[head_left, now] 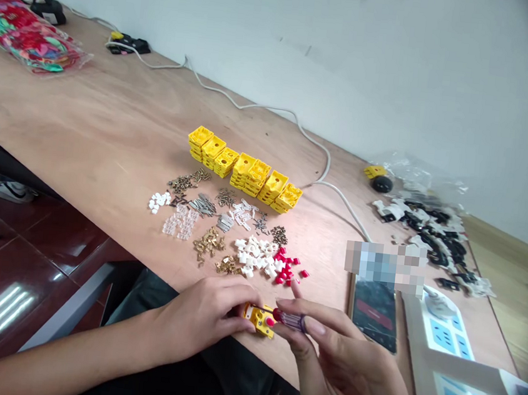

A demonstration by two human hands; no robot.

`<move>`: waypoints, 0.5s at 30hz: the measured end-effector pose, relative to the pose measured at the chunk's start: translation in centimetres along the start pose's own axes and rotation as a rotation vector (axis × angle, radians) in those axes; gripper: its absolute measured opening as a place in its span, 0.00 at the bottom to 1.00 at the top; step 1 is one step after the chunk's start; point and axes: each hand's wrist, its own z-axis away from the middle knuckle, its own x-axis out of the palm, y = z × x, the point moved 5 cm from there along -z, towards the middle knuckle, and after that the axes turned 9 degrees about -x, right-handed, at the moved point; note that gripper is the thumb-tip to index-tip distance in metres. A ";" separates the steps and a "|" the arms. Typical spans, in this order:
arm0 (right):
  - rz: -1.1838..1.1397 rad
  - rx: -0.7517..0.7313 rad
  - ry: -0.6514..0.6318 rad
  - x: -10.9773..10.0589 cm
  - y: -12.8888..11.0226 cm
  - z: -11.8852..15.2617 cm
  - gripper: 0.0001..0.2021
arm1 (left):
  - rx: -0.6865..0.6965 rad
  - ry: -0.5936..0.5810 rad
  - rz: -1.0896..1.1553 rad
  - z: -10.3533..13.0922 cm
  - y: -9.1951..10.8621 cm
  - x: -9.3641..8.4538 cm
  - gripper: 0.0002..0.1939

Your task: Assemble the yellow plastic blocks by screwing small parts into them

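Note:
Near the table's front edge, my left hand (207,311) grips a small yellow plastic housing (263,330) between thumb and fingers. A red button shows on the housing. My right hand (346,357) pinches a screwdriver (291,320) by its clear, ribbed handle with a red collar. Its thin shaft points left across the housing; whether the tip touches a screw I cannot tell. Just beyond my hands lie white plastic parts (258,256), red caps (287,266) and brass pieces (209,244).
Stacked yellow housings (246,165) stand in a row behind piles of screws (180,184), metal strips (203,204) and clear plastic parts (181,222). To the right are a phone (374,316), power sockets (443,332) and black-and-white parts (434,237). A white cable (255,105) runs along the wall.

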 end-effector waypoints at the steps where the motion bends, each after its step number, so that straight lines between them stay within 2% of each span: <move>1: 0.011 -0.005 0.002 0.1 0.0 0.0 0.22 | 0.004 0.001 0.004 0.0 0.0 0.0 0.08; 6: -0.016 -0.018 0.013 0.1 0.0 -0.2 0.24 | 0.008 0.007 0.017 -0.2 0.1 0.0 0.07; 9: -0.060 -0.016 -0.115 0.3 0.0 -0.5 0.23 | 0.025 0.009 0.014 -0.2 -0.1 0.1 0.06; 12: -0.097 0.025 -0.232 -0.2 0.0 -0.9 0.19 | 0.050 0.010 0.012 -0.1 -0.1 0.0 0.10; 14: -0.079 0.012 -0.185 -1.1 -0.3 -1.6 0.20 | 0.040 0.003 0.001 -0.1 -0.2 0.1 0.13; 15: -0.060 0.014 -0.093 -1.8 -0.4 -2.1 0.22 | 0.026 0.004 -0.009 -0.1 -0.3 0.1 0.14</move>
